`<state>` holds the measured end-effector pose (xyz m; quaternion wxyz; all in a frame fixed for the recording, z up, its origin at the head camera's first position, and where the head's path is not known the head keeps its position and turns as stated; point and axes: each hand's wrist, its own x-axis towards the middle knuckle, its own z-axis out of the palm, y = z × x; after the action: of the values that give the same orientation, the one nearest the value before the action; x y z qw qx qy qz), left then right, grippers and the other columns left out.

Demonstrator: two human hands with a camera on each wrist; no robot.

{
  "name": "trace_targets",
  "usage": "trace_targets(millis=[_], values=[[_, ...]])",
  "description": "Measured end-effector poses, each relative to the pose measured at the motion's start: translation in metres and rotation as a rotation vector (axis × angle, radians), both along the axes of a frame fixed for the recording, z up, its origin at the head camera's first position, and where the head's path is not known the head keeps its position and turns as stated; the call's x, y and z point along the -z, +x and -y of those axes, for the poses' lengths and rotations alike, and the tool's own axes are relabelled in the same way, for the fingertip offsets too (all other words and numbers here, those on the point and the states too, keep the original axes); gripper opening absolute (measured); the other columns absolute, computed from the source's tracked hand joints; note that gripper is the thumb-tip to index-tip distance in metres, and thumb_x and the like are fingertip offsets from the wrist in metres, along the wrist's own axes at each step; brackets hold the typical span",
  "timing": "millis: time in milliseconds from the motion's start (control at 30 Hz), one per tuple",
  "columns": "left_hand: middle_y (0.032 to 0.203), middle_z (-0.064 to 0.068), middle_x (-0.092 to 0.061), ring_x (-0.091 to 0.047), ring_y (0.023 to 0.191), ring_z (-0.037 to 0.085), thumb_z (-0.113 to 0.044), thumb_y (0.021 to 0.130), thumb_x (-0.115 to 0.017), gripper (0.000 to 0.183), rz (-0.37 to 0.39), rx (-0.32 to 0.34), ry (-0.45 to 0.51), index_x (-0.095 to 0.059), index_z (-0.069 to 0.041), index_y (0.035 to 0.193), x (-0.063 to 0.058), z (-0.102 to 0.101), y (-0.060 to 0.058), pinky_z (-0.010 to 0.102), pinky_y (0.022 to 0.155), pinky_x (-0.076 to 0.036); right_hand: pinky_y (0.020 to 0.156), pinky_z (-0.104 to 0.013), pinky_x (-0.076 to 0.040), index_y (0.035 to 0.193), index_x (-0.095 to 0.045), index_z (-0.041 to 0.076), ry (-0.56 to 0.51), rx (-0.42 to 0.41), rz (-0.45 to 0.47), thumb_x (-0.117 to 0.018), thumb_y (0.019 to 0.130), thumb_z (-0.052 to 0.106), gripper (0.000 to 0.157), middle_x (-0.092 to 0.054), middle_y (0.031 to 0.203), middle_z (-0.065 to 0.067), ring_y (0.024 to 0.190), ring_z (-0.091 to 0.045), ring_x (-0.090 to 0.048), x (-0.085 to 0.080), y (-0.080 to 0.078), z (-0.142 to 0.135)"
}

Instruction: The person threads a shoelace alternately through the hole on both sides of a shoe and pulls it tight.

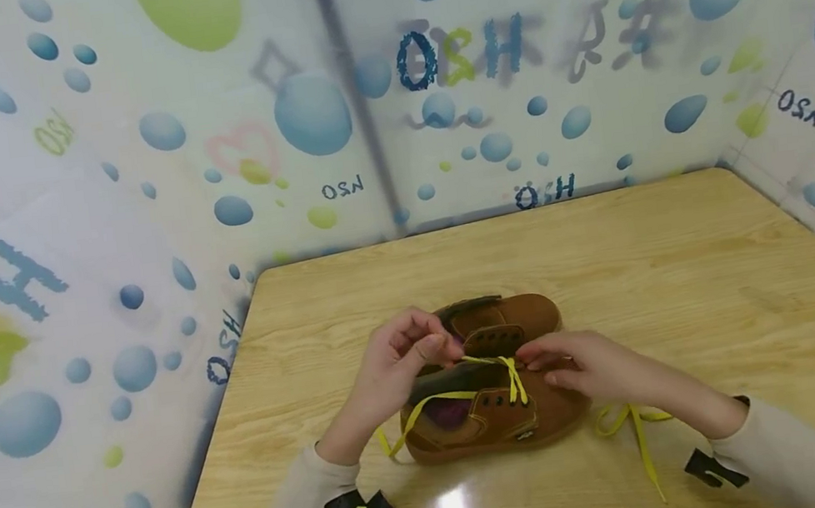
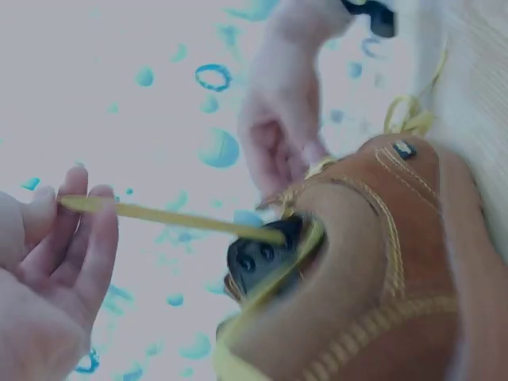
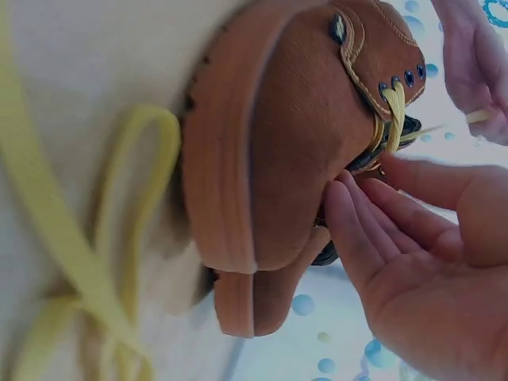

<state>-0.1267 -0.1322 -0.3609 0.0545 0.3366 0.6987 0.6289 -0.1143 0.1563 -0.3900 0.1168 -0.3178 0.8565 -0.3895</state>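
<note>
A brown shoe (image 1: pixel 466 440) with dark eyelets lies on the table, toe to the right. A yellow shoelace (image 2: pixel 175 220) runs through its front eyelets. My left hand (image 1: pixel 397 364) pinches one end of this lace between thumb and fingers, and the lace is drawn taut from the shoe. The lace's other part hangs over the heel side. With its fingers fairly straight, my right hand (image 1: pixel 593 363) touches the shoe near the lowest eyelets; in the right wrist view its thumb is beside the lace. Whether those fingertips grip anything is hidden.
Behind the first shoe lies a second brown shoe (image 1: pixel 535 311), with no lace seen in its eyelets. Another loose yellow lace (image 1: pixel 642 445) lies on the wooden table (image 1: pixel 719 269) below the right forearm. Patterned walls (image 1: pixel 487 153) stand along the table's back and left.
</note>
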Motion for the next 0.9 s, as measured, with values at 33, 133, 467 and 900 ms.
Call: trace_targets(millis=[33,133,467,900], values=[[0.086,0.025,-0.064,-0.069,0.078,0.016,-0.017,0.103,-0.051,0.023,0.023,0.010,0.004,-0.056,0.005,0.099,0.000,0.005,0.003,0.042,0.072,-0.059,0.090,-0.034,-0.056,0.136,-0.055,0.001,0.002,-0.011,-0.009,-0.062,0.096,0.007,0.041,-0.064,0.130,-0.016,0.115,-0.031,-0.065,0.002,0.003,-0.002],[0.080,0.022,-0.060,-0.063,0.071,0.022,-0.012,0.103,-0.050,0.017,0.021,0.023,-0.080,-0.056,0.003,0.099,0.006,0.012,0.007,0.034,0.064,-0.056,0.096,-0.042,-0.053,0.140,-0.051,0.004,0.043,-0.015,-0.065,-0.067,0.095,0.022,0.051,-0.059,0.138,-0.015,0.123,-0.034,-0.059,0.005,0.012,-0.004],[0.074,0.017,-0.062,-0.064,0.067,0.027,-0.007,0.100,-0.054,0.009,-0.078,-0.105,-0.107,-0.059,-0.002,0.094,-0.021,0.028,0.025,0.033,0.067,-0.057,0.093,-0.044,-0.054,0.141,-0.052,0.001,0.266,0.128,-0.430,-0.075,0.086,0.024,0.064,-0.056,0.140,-0.016,0.120,-0.032,-0.063,0.022,0.040,0.025],[0.091,0.003,-0.069,-0.064,0.079,0.011,-0.007,0.099,-0.058,0.011,-0.402,-0.160,-0.633,-0.065,-0.012,0.105,0.005,0.028,0.025,0.022,0.065,-0.054,0.096,-0.046,-0.053,0.136,-0.057,-0.001,0.310,0.260,-0.486,-0.074,0.087,0.035,0.063,-0.059,0.139,-0.017,0.122,-0.034,-0.062,0.023,0.051,0.033]])
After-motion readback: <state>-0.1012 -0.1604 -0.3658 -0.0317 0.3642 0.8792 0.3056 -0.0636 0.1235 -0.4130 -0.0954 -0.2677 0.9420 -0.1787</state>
